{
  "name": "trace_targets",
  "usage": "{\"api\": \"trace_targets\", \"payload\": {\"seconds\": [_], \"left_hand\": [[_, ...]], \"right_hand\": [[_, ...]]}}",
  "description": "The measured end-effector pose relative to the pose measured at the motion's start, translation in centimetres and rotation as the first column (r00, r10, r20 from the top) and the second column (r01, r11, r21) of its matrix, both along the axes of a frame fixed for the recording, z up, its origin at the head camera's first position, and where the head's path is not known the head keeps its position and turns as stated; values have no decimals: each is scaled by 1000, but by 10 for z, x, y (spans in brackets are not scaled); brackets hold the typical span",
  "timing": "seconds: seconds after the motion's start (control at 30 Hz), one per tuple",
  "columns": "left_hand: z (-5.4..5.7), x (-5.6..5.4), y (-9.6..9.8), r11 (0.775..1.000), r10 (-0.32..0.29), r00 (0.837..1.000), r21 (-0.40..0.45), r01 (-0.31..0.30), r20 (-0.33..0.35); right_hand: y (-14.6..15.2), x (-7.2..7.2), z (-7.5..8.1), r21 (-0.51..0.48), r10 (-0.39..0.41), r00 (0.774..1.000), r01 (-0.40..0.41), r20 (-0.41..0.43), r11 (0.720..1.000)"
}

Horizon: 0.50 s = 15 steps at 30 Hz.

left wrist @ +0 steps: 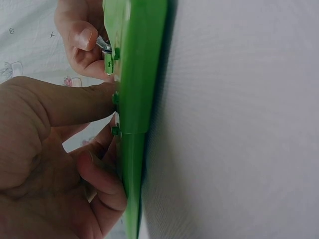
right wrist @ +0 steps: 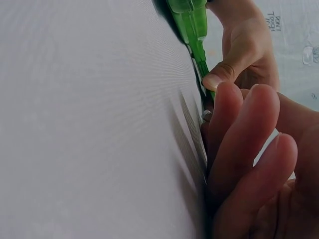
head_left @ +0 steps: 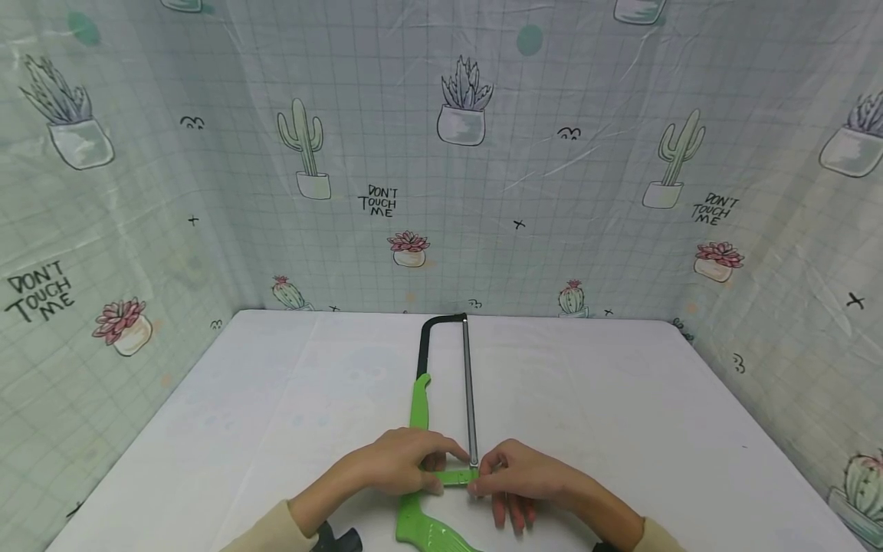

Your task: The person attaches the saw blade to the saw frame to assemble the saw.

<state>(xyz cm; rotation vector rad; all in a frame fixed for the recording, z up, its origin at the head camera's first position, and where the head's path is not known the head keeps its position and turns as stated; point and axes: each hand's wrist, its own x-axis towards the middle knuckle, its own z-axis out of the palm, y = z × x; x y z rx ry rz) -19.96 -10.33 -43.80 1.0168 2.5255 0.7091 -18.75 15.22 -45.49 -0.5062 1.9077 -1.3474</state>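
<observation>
A hacksaw lies flat on the white table, with a green grip and a dark front frame pointing away from me. Its grey blade runs parallel to the frame, down to the end of the short green cross arm. My left hand holds the saw where frame and cross arm meet, thumb on the green plastic in the right wrist view. At the arm's outer end, my right hand pinches a small metal wing nut between thumb and forefinger. Its other fingers hang loosely, partly hiding that spot.
The white table reaches back to a cloth backdrop printed with potted cacti, which also stands along both sides. A black device sits by the left wrist at the bottom edge.
</observation>
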Motion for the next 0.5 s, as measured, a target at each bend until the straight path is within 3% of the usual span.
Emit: {"api": "trace_targets", "payload": {"seconds": [0.5], "left_hand": [[-1, 0, -1, 1000, 3, 1000, 7, -3, 2]], "right_hand": [[2, -2, -3, 5, 6, 1000, -6, 22, 1000]]}}
